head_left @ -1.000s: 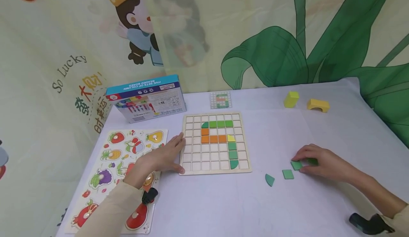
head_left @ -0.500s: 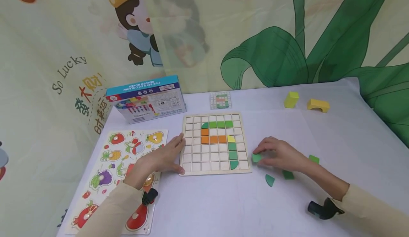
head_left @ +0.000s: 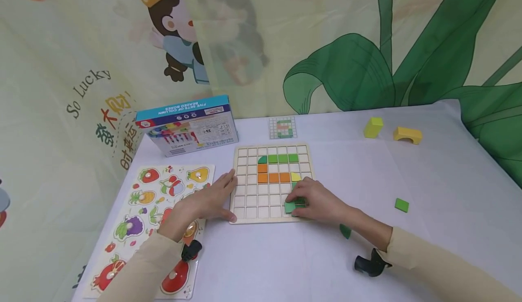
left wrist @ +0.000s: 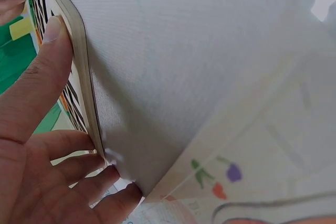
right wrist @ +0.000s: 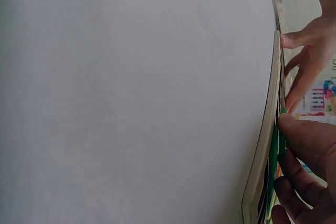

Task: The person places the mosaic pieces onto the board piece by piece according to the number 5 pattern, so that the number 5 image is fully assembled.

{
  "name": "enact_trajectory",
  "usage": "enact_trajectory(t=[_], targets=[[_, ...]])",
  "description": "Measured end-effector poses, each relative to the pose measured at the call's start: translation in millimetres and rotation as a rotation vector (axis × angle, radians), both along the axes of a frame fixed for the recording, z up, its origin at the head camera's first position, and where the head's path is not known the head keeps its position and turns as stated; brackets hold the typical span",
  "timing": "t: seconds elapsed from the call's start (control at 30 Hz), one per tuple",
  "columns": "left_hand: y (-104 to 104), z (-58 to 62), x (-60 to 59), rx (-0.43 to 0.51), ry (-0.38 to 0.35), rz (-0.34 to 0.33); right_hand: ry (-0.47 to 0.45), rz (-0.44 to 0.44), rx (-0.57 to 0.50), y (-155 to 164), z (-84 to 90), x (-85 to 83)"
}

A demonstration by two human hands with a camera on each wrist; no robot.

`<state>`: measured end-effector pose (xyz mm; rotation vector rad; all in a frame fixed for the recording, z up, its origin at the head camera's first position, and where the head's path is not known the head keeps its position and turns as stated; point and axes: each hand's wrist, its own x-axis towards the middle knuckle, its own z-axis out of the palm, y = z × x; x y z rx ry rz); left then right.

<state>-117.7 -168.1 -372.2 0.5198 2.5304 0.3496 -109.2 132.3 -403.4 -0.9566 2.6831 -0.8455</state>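
Observation:
A wooden grid board (head_left: 244, 184) lies on the white table, with green, orange and yellow tiles set in its cells. My right hand (head_left: 314, 200) rests over the board's lower right cells and pinches a green square tile (head_left: 290, 207) at its fingertips. My left hand (head_left: 204, 200) lies flat against the board's left edge, thumb at the front corner and fingers along the side. The left wrist view has that thumb (left wrist: 39, 72) pressed on the board's edge (left wrist: 84, 66). In the right wrist view the board's rim (right wrist: 265, 145) and the green tile (right wrist: 274, 150) are seen edge-on.
A loose green square (head_left: 401, 204) and a green quarter-round piece (head_left: 345, 231) lie right of the board. A fruit peg puzzle (head_left: 142, 211) sits left, a blue box (head_left: 187, 125) and pattern card (head_left: 282, 127) behind, and two yellow blocks (head_left: 373, 127) (head_left: 408, 134) at the far right.
My right hand picked a green tile from the loose pieces at the right and carried it left onto the board's lower right cells. The left hand stayed put.

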Motion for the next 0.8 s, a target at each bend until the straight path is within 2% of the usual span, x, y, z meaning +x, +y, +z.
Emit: enact_trajectory(t=[0.23, 0.5, 0.8], targets=[[0.8, 1.3, 0.5, 0.006, 0.0, 0.006, 0.044, -0.004, 0.006, -8.8, -1.3, 3.9], [0.6, 1.5, 0.9, 0.007, -0.001, 0.005, -0.013, -0.018, 0.003, -8.5, -0.6, 6.2], [0.8, 3.0, 1.1, 0.007, -0.001, -0.003, -0.023, -0.025, 0.014, -6.3, -3.1, 6.0]])
